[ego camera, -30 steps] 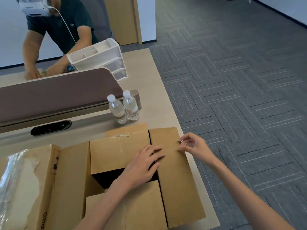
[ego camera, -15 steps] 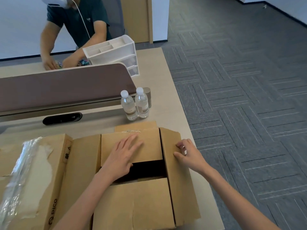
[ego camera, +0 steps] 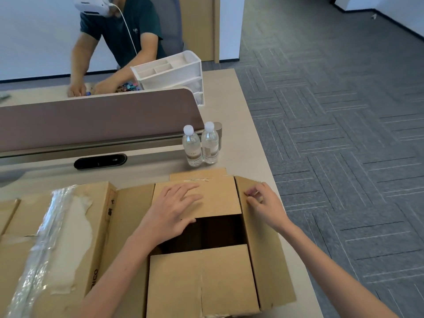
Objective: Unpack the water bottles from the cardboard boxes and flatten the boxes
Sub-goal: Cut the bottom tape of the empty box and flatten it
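An open cardboard box point(ego camera: 202, 283) sits on the desk in front of me, with a dark gap between its flaps. My left hand point(ego camera: 174, 210) lies flat, fingers spread, on the far flap point(ego camera: 218, 198). My right hand point(ego camera: 263, 203) has its fingers curled and pinches the right flap point(ego camera: 268, 260) near that flap's inner edge. Two water bottles point(ego camera: 192, 146) point(ego camera: 210, 144) with white caps stand upright side by side just beyond the box. The inside of the box is too dark to see.
A second cardboard box point(ego camera: 57, 237) with torn clear tape lies against the left of the open one. A brown desk divider point(ego camera: 98, 115) runs across behind, with a white drawer organiser point(ego camera: 174, 72) and another person point(ego camera: 119, 42) beyond. The desk edge point(ego camera: 259, 138) runs close on the right, above grey carpet.
My left hand slid from the box opening forward onto the far flap. My right hand moved a little inward along the right flap. The box sits squarer in front of me.
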